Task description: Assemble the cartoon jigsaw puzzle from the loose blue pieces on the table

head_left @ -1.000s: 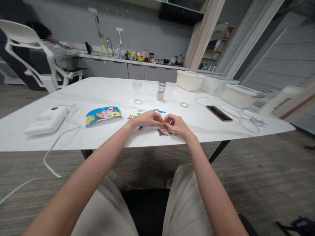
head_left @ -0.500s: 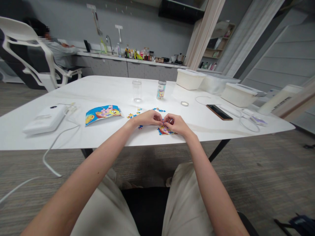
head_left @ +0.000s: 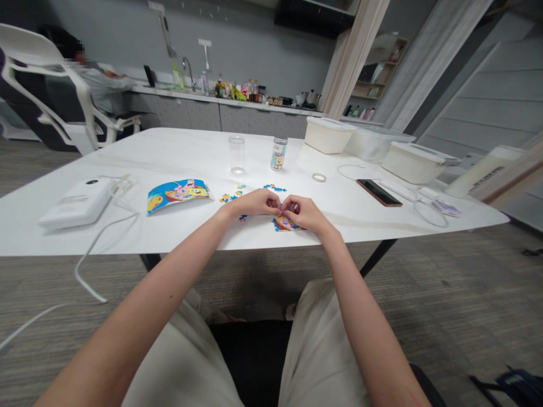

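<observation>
A partly joined jigsaw puzzle [head_left: 287,224] lies near the table's front edge, its right part covered by my right hand [head_left: 303,212]. The fingers of that hand are pinched at the puzzle's upper edge. My left hand [head_left: 261,202] meets it there, thumb and fingertips closed together. Whatever sits between the fingertips is too small and hidden to make out. Loose jigsaw pieces [head_left: 230,197] are scattered left of my left hand, and more blue pieces [head_left: 275,187] lie beyond it. Further left rests a curved picture sheet [head_left: 178,194] with yellow and pink cartoon figures.
Behind the pieces stand a clear jar [head_left: 237,155] and a printed can [head_left: 278,154], with a ring-shaped lid [head_left: 319,177] beside them. A phone [head_left: 379,192], cables and white bins [head_left: 328,135] occupy the right. A white device [head_left: 78,202] lies left. Someone sits beyond the chair [head_left: 80,85].
Both hands stay at the puzzle's upper edge with almost no movement. The whole view has shifted very slightly.
</observation>
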Demonstrator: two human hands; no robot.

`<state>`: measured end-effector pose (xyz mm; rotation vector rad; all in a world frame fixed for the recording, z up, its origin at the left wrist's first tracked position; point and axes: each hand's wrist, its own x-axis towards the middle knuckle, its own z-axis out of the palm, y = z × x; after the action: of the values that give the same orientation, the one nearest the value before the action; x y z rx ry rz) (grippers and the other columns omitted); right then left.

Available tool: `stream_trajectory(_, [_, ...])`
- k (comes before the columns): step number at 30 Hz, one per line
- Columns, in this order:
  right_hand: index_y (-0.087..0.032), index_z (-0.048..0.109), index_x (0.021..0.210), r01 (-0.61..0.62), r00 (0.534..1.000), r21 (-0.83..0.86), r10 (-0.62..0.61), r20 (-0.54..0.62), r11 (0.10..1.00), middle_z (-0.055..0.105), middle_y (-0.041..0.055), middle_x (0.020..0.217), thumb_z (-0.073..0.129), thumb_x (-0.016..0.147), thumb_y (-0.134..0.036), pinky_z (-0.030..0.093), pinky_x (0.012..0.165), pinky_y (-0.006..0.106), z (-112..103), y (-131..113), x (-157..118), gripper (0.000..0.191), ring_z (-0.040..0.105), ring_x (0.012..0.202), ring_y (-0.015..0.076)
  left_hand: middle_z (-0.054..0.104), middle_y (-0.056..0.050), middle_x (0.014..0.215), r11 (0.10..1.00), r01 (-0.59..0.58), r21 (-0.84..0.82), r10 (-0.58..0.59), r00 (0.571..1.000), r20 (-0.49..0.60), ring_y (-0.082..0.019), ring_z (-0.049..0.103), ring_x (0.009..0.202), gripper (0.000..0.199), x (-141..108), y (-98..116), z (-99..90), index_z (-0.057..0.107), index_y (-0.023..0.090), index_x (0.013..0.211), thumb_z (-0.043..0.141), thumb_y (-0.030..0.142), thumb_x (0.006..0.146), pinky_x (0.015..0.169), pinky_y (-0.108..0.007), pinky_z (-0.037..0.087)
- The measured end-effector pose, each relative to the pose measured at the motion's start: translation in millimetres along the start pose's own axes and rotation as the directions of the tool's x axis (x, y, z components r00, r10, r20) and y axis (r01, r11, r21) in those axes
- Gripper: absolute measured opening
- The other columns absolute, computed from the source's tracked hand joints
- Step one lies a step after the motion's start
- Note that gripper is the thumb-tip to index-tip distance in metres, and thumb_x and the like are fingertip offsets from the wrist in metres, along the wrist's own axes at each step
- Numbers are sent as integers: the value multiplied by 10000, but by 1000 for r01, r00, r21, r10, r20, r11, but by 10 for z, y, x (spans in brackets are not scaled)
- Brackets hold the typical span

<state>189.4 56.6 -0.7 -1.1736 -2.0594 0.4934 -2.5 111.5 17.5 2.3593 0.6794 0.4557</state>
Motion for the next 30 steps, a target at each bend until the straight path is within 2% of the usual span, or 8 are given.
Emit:
stream_trajectory(16, [-157,641,775,0,1000,-7,0,17,1000,586,-18,639,565,673,-125,376,560,230,-9,-20,-11,131,463,560,103,613,5,638,999,-12,31,12,1000,0,-106,496,599,270,-2,11,0,680,124,751,635,390,740,567,-219,342])
stream_trajectory(22, [-159,625,821,-1,999,-6,0,-53,1000,642,9,705,483,744,-130,403,600,234,2,-26,-1,165,511,596,113,571,16,622,996,-24,80,25,999,-20,-91,437,572,299,-5,19,4,674,120,757,593,407,770,545,-214,314])
stream_trajectory(30, [-163,609,801,-8,999,-10,7,-32,1000,608,-12,668,536,684,-123,379,564,231,1,-12,5,143,475,566,105,594,13,643,994,-45,98,47,999,-15,-91,456,581,281,-10,10,1,699,123,810,615,387,758,552,-206,323])
